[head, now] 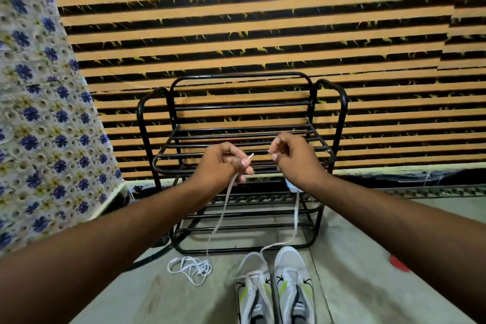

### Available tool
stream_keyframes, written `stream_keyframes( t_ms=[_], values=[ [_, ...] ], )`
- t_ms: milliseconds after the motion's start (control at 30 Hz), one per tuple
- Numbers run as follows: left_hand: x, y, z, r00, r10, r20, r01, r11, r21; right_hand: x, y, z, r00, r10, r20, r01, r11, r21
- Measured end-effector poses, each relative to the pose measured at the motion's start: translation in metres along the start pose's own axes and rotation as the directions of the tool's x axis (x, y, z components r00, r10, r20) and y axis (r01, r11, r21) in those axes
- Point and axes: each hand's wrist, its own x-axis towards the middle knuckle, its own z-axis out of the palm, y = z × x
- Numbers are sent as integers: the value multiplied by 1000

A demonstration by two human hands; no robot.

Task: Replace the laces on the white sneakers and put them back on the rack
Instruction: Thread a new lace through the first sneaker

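Observation:
Two white sneakers with green and black marks stand side by side on the floor, the left sneaker [253, 289] and the right sneaker [294, 284], toes toward the black metal rack [236, 137]. My left hand [223, 166] pinches one end of a white lace [223, 208], its tip poking up beside the thumb. My right hand [294, 158] pinches the other end; that strand [296, 216] hangs down to the left sneaker. Both hands are raised in front of the rack's upper shelf. A second loose white lace [190, 268] lies coiled on the floor, left of the sneakers.
Behind the rack hangs an orange and black striped cloth [263, 21]. A floral blue and white cloth [39, 126] covers something at the left. A red spot [399, 263] lies on the grey floor at the right. A black cable runs under the rack's left foot.

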Motion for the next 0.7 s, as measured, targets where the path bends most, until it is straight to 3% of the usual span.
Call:
stream_keyframes(
  t_ms=[300, 400, 500, 600, 700],
  values=[
    [-8, -135, 43, 987, -149, 59, 145, 987, 68, -51, 100, 67, 980, 40, 196, -10, 988, -152],
    [-9, -184, 50, 970, -236, 61, 218, 952, 215, -71, 132, 90, 962, 23, 273, 23, 986, -164],
    [-15, -223, 51, 958, -264, 108, 196, 884, 424, -87, 160, 113, 934, 100, 344, -29, 978, -206],
    [-26, -267, 53, 937, -321, 140, 176, 777, 604, -101, 183, 136, 889, 201, 411, -78, 952, -296],
    [-39, -297, 59, 914, -366, 174, 168, 734, 658, -111, 202, 156, 868, 233, 438, 1, 882, -471]
  ],
)
